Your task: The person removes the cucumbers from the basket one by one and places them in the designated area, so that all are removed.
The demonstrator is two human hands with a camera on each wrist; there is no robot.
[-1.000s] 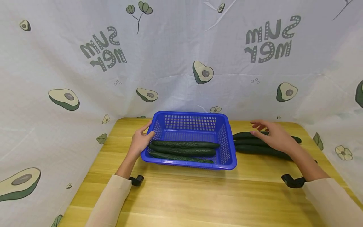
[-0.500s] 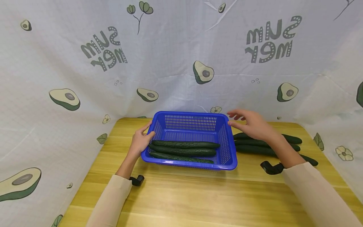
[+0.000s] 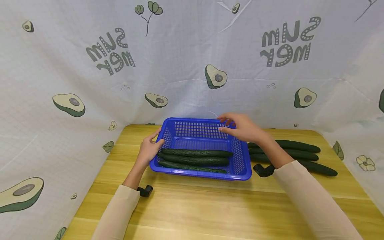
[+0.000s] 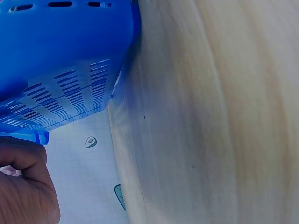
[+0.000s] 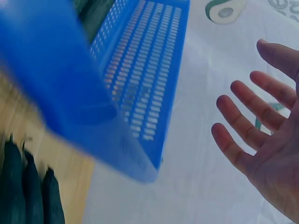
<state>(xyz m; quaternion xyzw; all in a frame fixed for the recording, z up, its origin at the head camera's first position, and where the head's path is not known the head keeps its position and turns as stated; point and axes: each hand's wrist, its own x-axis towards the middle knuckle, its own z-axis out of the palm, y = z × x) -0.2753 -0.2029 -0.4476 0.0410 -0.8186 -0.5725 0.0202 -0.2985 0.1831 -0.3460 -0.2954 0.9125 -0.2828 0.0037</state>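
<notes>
A blue plastic basket with slotted walls stands on the wooden table in the head view. Inside it, 3 dark green cucumbers lie side by side along the near wall. My left hand grips the basket's left rim, thumb over the edge; in the left wrist view this hand is partly cut off. My right hand hovers above the basket's far right corner, holding nothing. Spread, loosely bent fingers show on the right hand in the right wrist view, apart from the basket wall.
Several more cucumbers lie on the table right of the basket, partly hidden behind my right forearm. A white curtain with avocado prints hangs close behind the table's far edge.
My right hand has moved left from above the loose cucumbers, past the basket's right rim, to over its far right corner. The left hand and the basket have stayed put.
</notes>
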